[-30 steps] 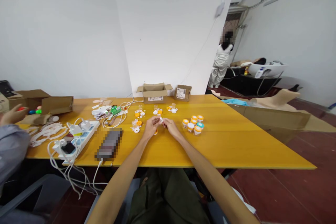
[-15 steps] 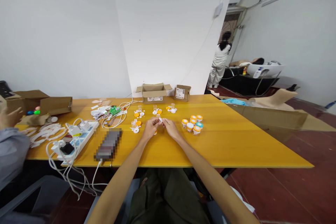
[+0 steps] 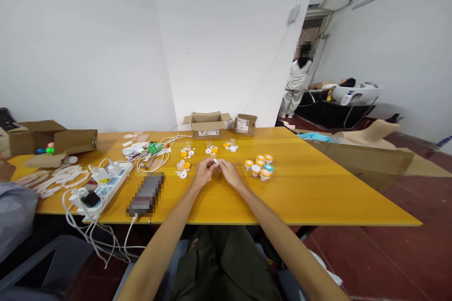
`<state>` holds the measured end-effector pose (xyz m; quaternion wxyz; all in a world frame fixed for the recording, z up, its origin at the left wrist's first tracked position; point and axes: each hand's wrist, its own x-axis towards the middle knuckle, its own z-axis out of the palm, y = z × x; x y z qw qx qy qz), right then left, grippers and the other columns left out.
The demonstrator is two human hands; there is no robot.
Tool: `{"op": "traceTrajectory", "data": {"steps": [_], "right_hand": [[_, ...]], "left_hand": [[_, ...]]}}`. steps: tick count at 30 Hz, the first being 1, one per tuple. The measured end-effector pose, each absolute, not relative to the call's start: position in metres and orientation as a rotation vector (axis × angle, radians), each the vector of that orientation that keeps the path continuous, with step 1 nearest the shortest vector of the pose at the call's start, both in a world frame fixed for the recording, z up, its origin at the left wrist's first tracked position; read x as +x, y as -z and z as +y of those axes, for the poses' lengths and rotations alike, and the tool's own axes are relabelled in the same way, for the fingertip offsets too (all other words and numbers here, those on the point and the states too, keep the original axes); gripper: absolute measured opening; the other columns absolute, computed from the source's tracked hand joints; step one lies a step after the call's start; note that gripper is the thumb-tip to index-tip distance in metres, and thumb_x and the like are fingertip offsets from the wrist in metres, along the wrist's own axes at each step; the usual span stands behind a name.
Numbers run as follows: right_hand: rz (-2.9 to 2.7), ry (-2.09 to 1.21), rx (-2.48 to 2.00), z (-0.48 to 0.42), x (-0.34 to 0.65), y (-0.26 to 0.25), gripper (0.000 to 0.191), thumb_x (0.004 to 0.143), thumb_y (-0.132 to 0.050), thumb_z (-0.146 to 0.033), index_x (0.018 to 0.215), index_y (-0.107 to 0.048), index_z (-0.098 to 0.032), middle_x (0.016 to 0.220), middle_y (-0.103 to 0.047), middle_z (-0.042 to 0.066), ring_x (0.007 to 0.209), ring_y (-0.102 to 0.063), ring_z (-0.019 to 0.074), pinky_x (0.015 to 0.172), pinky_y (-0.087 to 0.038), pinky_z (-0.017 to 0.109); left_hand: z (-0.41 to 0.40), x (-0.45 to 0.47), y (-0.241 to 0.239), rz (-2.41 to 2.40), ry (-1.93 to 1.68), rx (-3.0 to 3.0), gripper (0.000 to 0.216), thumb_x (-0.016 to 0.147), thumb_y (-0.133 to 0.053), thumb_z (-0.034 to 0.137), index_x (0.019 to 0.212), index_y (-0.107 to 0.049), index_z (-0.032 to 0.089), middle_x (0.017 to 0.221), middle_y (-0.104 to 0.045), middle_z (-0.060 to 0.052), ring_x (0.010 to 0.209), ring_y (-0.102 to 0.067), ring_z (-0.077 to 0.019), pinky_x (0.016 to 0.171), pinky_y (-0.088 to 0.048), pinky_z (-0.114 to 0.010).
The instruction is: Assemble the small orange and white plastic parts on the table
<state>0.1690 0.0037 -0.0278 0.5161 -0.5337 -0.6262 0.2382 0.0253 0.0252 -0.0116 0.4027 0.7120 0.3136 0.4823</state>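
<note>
White and small, a piece (image 3: 215, 162) lies in the narrow gap between the left hand (image 3: 202, 172) and the right hand (image 3: 229, 171), pinched by both above the counter (image 3: 303, 197); its exact shape is too tiny to make out. To the right of the right hand stands a group of orange-, white- and teal-lidded jars (image 3: 260, 164). A cluster of white and orange parts (image 3: 183, 174) lies left of the left hand, and an open cardboard box (image 3: 208, 129) stands well beyond.

White piece (image 3: 216, 162); orange lids (image 3: 264, 173); teal lid (image 3: 269, 168)
</note>
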Motion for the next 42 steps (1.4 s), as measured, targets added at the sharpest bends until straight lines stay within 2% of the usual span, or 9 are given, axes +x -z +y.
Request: {"op": "traceTrajectory", "data": {"steps": [7,12,17,24,33,37,40,42], "right_hand": [[-1.480,-0.626,-1.247,0.003,0.168,0.024,0.046,0.090,-0.041,-0.057,0.060,-0.052,-0.025,0.058,-0.056,-0.001,0.060,-0.052,0.0192,0.062,-0.040,0.031],[-1.447,-0.632,-1.249,0.004,0.169,0.023,0.049,0.090,-0.039,-0.059,0.057,-0.050,-0.025,0.058,-0.056,0.000,0.060,-0.051,0.0192,0.061,-0.039,0.031],[-1.403,-0.582,-1.259,0.004,0.169,0.022,0.048,0.091,-0.040,-0.058,0.059,-0.052,-0.024,0.056,-0.056,0.000,0.060,-0.053,0.0192,0.062,-0.042,0.030],[-1.361,-0.555,-1.331,0.003,0.166,0.022,0.036,0.091,-0.045,-0.042,0.063,-0.057,-0.023,0.065,-0.066,0.001,0.066,-0.061,0.0196,0.068,-0.046,0.030],[-1.415,-0.508,-1.310,0.002,0.168,0.022,0.024,0.085,-0.054,-0.038,0.066,-0.060,-0.023,0.066,-0.068,0.001,0.067,-0.061,0.0197,0.065,-0.045,0.029],[-1.418,-0.493,-1.276,0.003,0.170,0.025,0.022,0.083,-0.056,-0.038,0.070,-0.065,-0.023,0.070,-0.071,0.002,0.068,-0.062,0.0202,0.067,-0.047,0.030],[-1.407,-0.497,-1.258,0.004,0.170,0.025,0.021,0.083,-0.057,-0.036,0.073,-0.068,-0.022,0.073,-0.073,0.003,0.070,-0.064,0.0211,0.068,-0.050,0.031],[-1.400,-0.502,-1.227,0.004,0.170,0.025,0.019,0.083,-0.058,-0.034,0.076,-0.071,-0.022,0.078,-0.075,0.004,0.074,-0.066,0.0221,0.071,-0.052,0.033]], "left_hand": [[0.020,0.024,0.006,0.787,-1.224,1.882,0.013,0.079,-0.071,0.031,0.073,-0.074,0.020,0.076,-0.074,-0.003,0.074,-0.066,-0.0192,0.074,-0.049,-0.029],[0.022,0.024,0.009,0.783,-1.238,1.963,0.018,0.084,-0.065,0.033,0.077,-0.077,0.021,0.079,-0.075,-0.003,0.073,-0.063,-0.0189,0.073,-0.050,-0.029],[0.025,0.024,0.009,0.888,-1.331,1.885,0.005,0.076,-0.073,0.024,0.079,-0.076,0.022,0.081,-0.074,-0.003,0.075,-0.063,-0.0180,0.076,-0.051,-0.029],[0.029,0.021,0.013,1.365,-1.343,1.921,0.017,0.073,-0.070,0.008,0.083,-0.076,0.021,0.088,-0.074,-0.006,0.085,-0.067,-0.0204,0.087,-0.052,-0.034],[0.042,0.019,0.026,1.368,-1.327,1.830,0.019,0.070,-0.068,0.006,0.077,-0.076,0.021,0.082,-0.075,-0.006,0.084,-0.068,-0.0226,0.085,-0.051,-0.035],[0.041,0.019,0.023,1.313,-1.414,1.803,0.013,0.071,-0.070,0.011,0.077,-0.076,0.021,0.085,-0.076,-0.006,0.088,-0.067,-0.0233,0.087,-0.051,-0.036],[0.035,0.019,0.016,1.198,-1.419,1.826,0.005,0.076,-0.070,0.021,0.075,-0.075,0.021,0.082,-0.075,-0.005,0.085,-0.067,-0.0224,0.085,-0.051,-0.035],[0.030,0.020,0.010,1.086,-1.383,1.837,0.013,0.081,-0.068,0.031,0.075,-0.075,0.021,0.077,-0.075,-0.004,0.080,-0.067,-0.0212,0.081,-0.051,-0.033]]}}
